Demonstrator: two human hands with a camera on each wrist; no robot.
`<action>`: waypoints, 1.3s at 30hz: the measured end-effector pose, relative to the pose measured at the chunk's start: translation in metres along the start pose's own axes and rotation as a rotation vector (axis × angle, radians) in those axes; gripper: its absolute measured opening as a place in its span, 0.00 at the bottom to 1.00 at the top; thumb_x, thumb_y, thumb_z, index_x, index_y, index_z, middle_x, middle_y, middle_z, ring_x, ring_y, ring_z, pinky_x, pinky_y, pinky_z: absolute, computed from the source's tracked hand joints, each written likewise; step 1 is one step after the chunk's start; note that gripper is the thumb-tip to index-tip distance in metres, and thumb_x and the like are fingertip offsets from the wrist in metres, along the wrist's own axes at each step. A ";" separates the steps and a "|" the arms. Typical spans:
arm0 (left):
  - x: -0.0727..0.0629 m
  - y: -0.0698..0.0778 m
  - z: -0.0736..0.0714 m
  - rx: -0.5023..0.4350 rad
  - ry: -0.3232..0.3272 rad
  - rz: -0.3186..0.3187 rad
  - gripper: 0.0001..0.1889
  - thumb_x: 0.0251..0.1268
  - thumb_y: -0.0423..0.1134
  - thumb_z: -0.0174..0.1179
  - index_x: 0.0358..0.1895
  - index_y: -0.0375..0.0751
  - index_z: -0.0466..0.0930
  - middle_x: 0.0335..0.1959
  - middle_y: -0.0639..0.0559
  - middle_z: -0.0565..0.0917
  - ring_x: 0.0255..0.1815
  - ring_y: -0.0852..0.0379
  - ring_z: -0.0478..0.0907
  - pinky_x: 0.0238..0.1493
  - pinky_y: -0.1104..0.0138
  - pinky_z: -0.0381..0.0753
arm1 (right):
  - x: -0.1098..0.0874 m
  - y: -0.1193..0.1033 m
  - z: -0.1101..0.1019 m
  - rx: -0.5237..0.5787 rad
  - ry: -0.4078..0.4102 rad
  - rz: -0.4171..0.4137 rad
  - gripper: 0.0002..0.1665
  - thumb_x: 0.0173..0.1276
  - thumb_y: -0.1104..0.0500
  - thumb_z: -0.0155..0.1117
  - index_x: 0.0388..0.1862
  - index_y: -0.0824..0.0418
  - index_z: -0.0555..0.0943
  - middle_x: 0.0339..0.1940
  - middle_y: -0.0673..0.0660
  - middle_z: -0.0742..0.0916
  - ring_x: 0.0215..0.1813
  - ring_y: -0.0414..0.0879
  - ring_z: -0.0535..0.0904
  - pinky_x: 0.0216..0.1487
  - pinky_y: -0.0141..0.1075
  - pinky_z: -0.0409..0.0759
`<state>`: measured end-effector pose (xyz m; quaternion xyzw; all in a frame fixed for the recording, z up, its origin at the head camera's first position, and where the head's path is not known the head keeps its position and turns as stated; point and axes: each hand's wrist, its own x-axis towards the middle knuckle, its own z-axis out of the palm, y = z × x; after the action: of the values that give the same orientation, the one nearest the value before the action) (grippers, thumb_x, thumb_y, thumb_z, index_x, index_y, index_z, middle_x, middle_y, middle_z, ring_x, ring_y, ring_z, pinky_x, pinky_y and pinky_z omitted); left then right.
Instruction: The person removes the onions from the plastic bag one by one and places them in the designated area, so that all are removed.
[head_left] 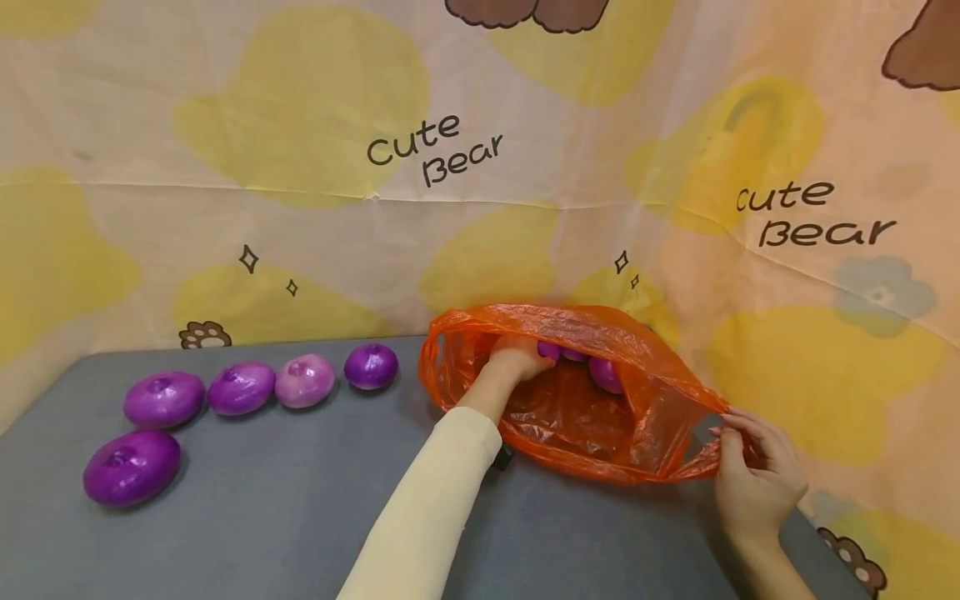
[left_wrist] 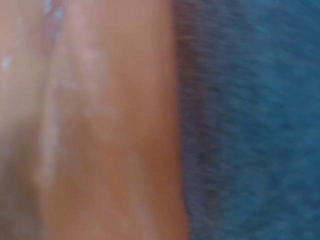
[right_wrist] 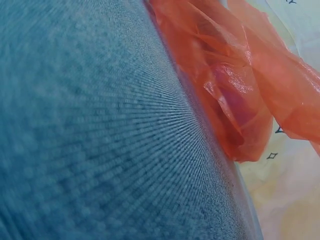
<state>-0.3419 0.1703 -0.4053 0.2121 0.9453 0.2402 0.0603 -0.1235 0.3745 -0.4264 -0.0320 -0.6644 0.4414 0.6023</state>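
Observation:
An orange plastic bag [head_left: 570, 462] lies on its side on the grey table, its mouth facing me. My left hand [head_left: 517, 357] reaches inside and grips a purple onion [head_left: 549, 350]; the bag's upper rim hides its fingers. Just right of it, another purple onion [head_left: 606, 375] sits deeper in the bag. My right hand [head_left: 761, 475] pinches the right edge of the bag's mouth between thumb and fingers, pulling that side taut. In the right wrist view, the bag [right_wrist: 250, 115] shows a purple shape through its film. Blurred skin fills much of the left wrist view.
Several glossy purple onions stand at the table's left, including a large one [head_left: 132, 468] in front, a paler one [head_left: 304, 381] and a small one [head_left: 371, 367] near the bag. A printed cloth [head_left: 337, 250] hangs behind and along the right of the grey table [head_left: 262, 517].

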 end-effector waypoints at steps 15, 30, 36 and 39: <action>-0.029 0.003 -0.001 0.018 -0.034 0.186 0.30 0.60 0.48 0.72 0.66 0.49 0.75 0.60 0.51 0.82 0.61 0.52 0.80 0.65 0.59 0.79 | -0.002 0.009 0.000 0.024 -0.011 0.003 0.09 0.61 0.78 0.58 0.34 0.84 0.83 0.40 0.43 0.89 0.31 0.26 0.85 0.32 0.15 0.78; -0.062 0.005 -0.005 0.096 -0.064 0.218 0.34 0.53 0.54 0.76 0.64 0.51 0.77 0.58 0.53 0.83 0.60 0.55 0.79 0.61 0.62 0.80 | 0.000 -0.002 0.002 0.097 -0.012 0.024 0.10 0.62 0.77 0.57 0.35 0.88 0.81 0.40 0.45 0.89 0.31 0.27 0.85 0.33 0.15 0.78; -0.075 -0.004 0.000 0.076 0.029 0.213 0.32 0.51 0.56 0.75 0.61 0.53 0.79 0.55 0.53 0.85 0.54 0.56 0.82 0.55 0.63 0.83 | -0.002 -0.004 0.004 0.107 -0.017 0.037 0.10 0.62 0.77 0.57 0.35 0.88 0.81 0.40 0.46 0.90 0.31 0.28 0.85 0.32 0.15 0.78; -0.082 -0.008 -0.002 0.054 0.092 0.227 0.32 0.51 0.56 0.75 0.61 0.54 0.80 0.54 0.54 0.85 0.52 0.56 0.82 0.52 0.64 0.84 | -0.003 -0.002 0.004 0.110 -0.016 0.047 0.10 0.62 0.77 0.57 0.34 0.88 0.81 0.39 0.45 0.90 0.30 0.28 0.85 0.31 0.15 0.78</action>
<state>-0.2706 0.1281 -0.4065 0.3081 0.9231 0.2295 -0.0167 -0.1250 0.3693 -0.4270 -0.0107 -0.6430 0.4913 0.5873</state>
